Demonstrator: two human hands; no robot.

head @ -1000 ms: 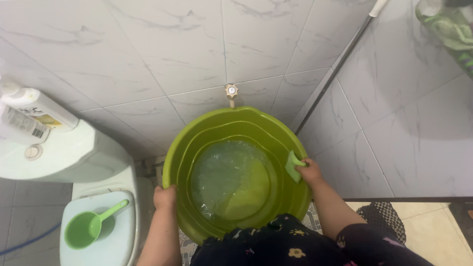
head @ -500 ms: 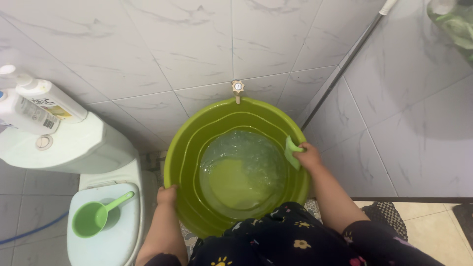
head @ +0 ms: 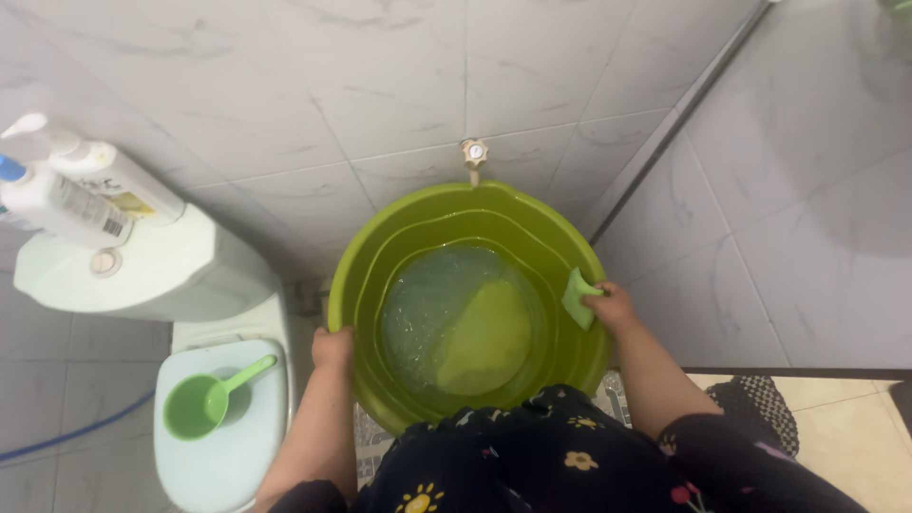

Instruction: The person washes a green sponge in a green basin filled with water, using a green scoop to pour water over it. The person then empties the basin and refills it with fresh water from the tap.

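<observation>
My right hand [head: 613, 306] grips the right rim of the green basin [head: 380, 256], a pale green sponge [head: 577, 297] pinched against it; my left hand [head: 332, 348] clasps the left rim. I see the basin tilted, water pooled to its left — its far edge just under the wall tap [head: 473, 154]. The toilet [head: 223, 456] with a green scoop [head: 207, 401] crowds the left; wall tiles close the right.

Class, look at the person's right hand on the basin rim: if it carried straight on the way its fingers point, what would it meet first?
The right hand points inward across the green basin. It already holds a small green scrubbing pad; beyond that, probably the basin's inner wall, then the water. Depth is unclear.
</observation>
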